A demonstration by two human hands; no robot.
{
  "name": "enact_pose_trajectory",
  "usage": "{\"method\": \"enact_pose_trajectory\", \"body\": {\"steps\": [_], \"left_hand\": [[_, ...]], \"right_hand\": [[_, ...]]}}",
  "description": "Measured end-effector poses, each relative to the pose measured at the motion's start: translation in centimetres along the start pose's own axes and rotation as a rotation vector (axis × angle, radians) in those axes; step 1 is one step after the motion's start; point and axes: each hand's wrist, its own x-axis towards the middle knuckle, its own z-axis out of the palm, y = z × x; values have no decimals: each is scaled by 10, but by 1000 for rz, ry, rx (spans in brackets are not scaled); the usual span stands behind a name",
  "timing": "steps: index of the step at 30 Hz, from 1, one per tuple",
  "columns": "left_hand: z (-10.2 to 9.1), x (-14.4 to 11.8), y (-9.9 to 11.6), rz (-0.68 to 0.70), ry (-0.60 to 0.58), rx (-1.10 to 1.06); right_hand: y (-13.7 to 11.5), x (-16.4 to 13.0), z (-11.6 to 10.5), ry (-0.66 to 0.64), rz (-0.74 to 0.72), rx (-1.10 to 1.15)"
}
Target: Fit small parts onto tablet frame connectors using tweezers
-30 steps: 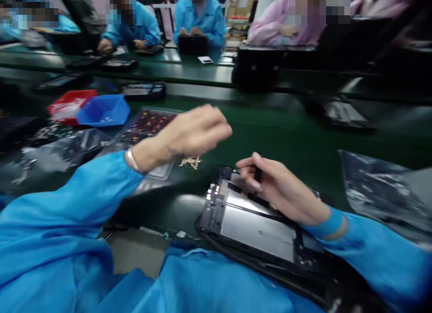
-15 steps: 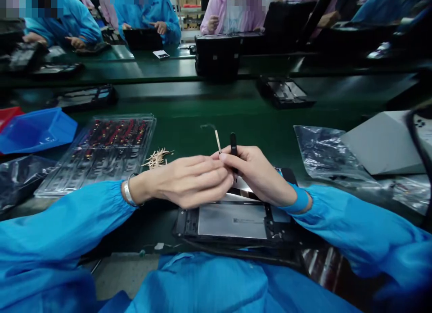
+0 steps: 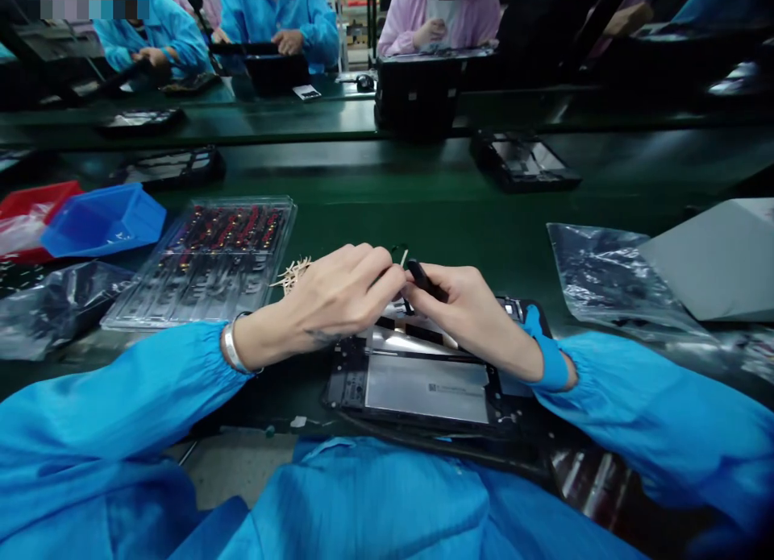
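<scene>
Over an opened tablet (image 3: 351, 383) with a large silver battery (image 3: 426, 388), both my hands meet at the fingertips. The fingers of my left hand (image 3: 339, 290) are pinched at a thin pale strip with a dark wire end (image 3: 404, 258); its lower end is hidden by the fingers. My right hand (image 3: 468, 314) is closed around a black stick-like tool (image 3: 426, 280), whose tip and exact kind are hidden. Beyond my left hand lies a small pile of pale thin strips (image 3: 294, 275), partly covered by that hand.
On the left stand a clear tray (image 3: 199, 278) of small red and black parts, a blue bin (image 3: 106, 221), a red bin (image 3: 36, 209) and plastic bags. A plastic bag (image 3: 605, 270) and a grey box (image 3: 719, 258) are right. Co-workers sit across the green bench.
My left hand has lifted and turned with its fingers bent down. The pale strip is lower between the hands, and the black tool has tipped from upright to a slant. The whole view has shifted.
</scene>
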Motion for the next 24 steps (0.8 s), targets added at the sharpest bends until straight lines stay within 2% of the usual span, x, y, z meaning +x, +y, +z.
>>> {"method": "enact_pose_trajectory", "body": {"steps": [3, 5, 8, 12, 14, 16, 18, 20, 21, 23, 24], "left_hand": [[3, -12, -14, -159, -13, 63], [3, -27, -29, -306, -101, 67], [0, -54, -48, -417, -321, 31], [-9, -80, -62, -496, -666, -55], [-10, -83, -64, -497, -719, -136], [-7, -77, -61, -503, -606, -200], [1, -62, -51, -564, -385, -360], [11, -40, -34, -691, -186, -720], [15, -28, -25, -758, -130, -946], [20, -7, -10, -875, -88, -1348], [21, 2, -5, -911, -71, -1476]], "right_hand": [[0, -1, 1, -8, 56, 33], [-1, 0, 0, -4, 126, 109], [-2, 1, -1, 25, 223, 235], [-3, 3, -2, 38, 284, 359], [-2, 2, -1, 38, 289, 387], [1, 1, 1, 41, 284, 403], [2, 0, 4, 38, 267, 420], [3, -2, 8, 29, 233, 435], [3, -3, 9, 22, 214, 439], [3, -3, 11, 8, 189, 433], [2, -3, 11, 12, 186, 423]]}}
